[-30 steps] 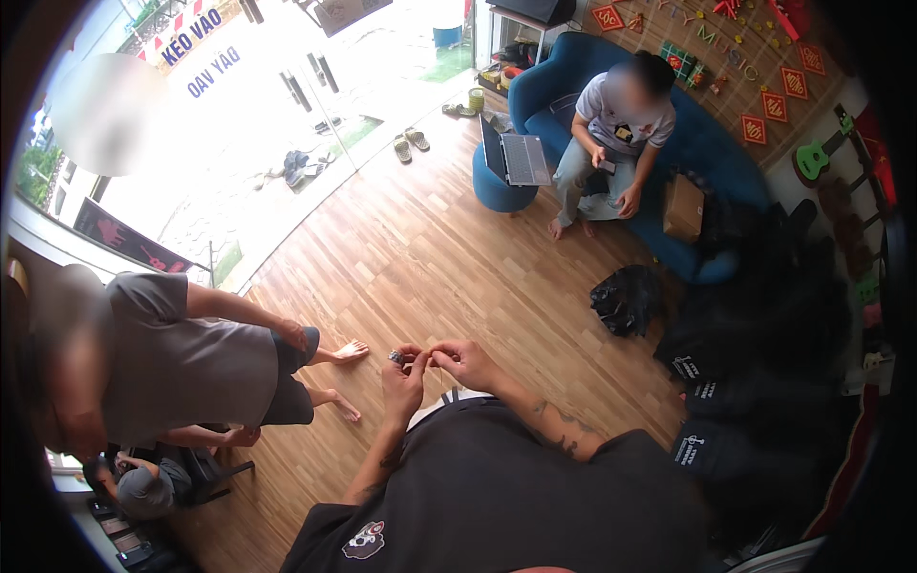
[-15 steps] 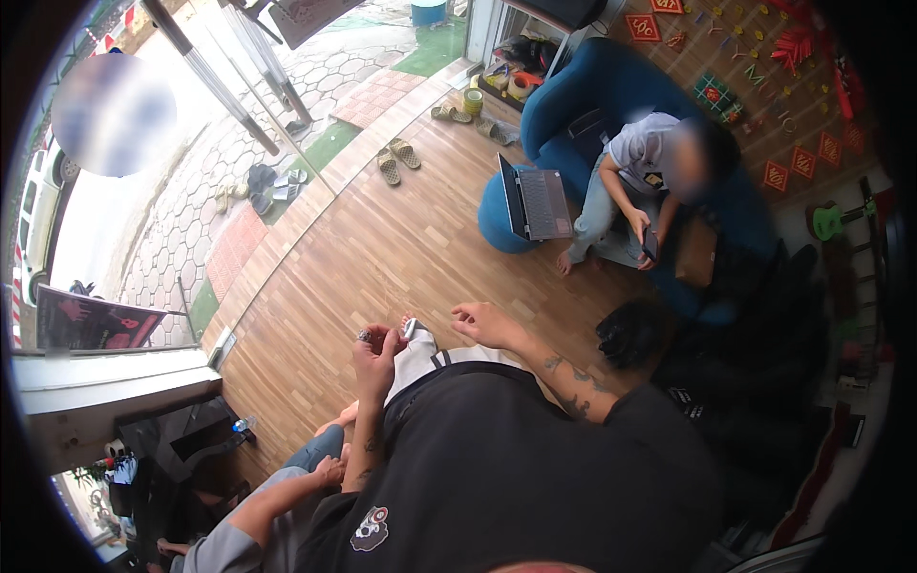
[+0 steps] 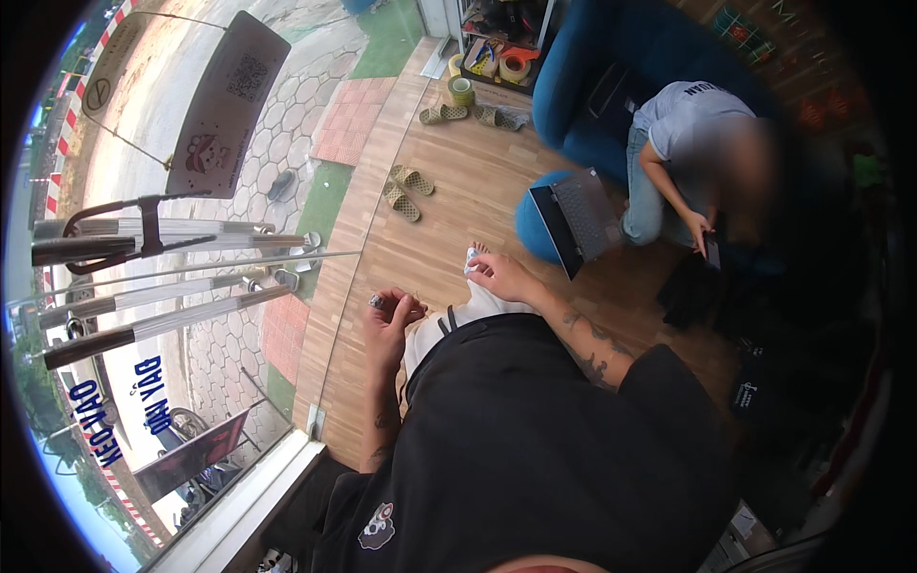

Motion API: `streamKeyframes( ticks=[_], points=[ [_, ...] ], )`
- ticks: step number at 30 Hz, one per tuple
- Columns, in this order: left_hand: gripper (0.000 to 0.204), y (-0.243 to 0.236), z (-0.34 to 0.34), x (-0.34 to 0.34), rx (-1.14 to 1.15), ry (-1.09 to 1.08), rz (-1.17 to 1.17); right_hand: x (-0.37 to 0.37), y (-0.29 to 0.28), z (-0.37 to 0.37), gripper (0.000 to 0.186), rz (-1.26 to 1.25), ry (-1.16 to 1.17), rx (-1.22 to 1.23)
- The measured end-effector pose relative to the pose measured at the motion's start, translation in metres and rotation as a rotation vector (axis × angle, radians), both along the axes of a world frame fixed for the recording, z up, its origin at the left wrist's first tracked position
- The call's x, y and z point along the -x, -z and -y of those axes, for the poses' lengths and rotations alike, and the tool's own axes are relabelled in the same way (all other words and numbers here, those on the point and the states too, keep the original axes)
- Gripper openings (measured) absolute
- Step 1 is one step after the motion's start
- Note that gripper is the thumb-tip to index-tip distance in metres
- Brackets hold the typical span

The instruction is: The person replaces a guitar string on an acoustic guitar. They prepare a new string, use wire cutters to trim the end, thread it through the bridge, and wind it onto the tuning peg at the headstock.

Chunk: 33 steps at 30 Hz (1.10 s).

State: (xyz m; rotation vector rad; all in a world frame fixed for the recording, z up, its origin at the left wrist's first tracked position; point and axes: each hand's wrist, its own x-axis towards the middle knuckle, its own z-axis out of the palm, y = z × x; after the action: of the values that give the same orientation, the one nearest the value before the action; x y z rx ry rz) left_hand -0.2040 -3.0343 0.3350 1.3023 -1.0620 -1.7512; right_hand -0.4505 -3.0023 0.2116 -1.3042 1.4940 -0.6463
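My left hand (image 3: 390, 323) is raised in front of my waist with its fingers curled in and the thumb beside them. A small silvery thing, perhaps a ring, shows at its fingers; whatever they may hold is hidden. My right hand (image 3: 494, 275) hangs in the air to the right, its fingers loosely bent and apart, with nothing visible in it. Below both hands are my light trousers (image 3: 485, 304) and my bare feet. The glass door's dark pull handle (image 3: 151, 234) is to the left, apart from my left hand.
Olive slippers (image 3: 409, 191) lie on the wooden floor by the threshold, near tape rolls (image 3: 461, 93). On the right, a person (image 3: 683, 143) sits on a blue sofa (image 3: 573, 105) holding a phone. A laptop (image 3: 578, 220) rests on a blue stool (image 3: 537, 229). Outside is paving (image 3: 229, 368).
My view has turned left and come closer to the glass door. The person beside me at lower left has left the view. Both hands stay raised in much the same pose.
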Motion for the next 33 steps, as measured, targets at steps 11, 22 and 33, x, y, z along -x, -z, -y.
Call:
streamKeyframes(
  ticks=[11, 22, 33],
  points=[
    [0.007, 0.037, 0.264, 0.042, -0.144, 0.124, -0.094, 0.023, -0.314, 0.301, 0.026, 0.379, 0.080, 1.200],
    [0.013, 0.054, 0.494, 0.131, -0.258, 0.215, -0.043, 0.134, -0.263, 0.516, 0.030, 0.465, -0.107, 1.329],
    [0.013, 0.148, 0.567, 0.256, -0.582, -0.042, 0.138, 0.259, 0.088, 0.743, 0.023, 0.343, 0.266, 0.138]
  ],
)
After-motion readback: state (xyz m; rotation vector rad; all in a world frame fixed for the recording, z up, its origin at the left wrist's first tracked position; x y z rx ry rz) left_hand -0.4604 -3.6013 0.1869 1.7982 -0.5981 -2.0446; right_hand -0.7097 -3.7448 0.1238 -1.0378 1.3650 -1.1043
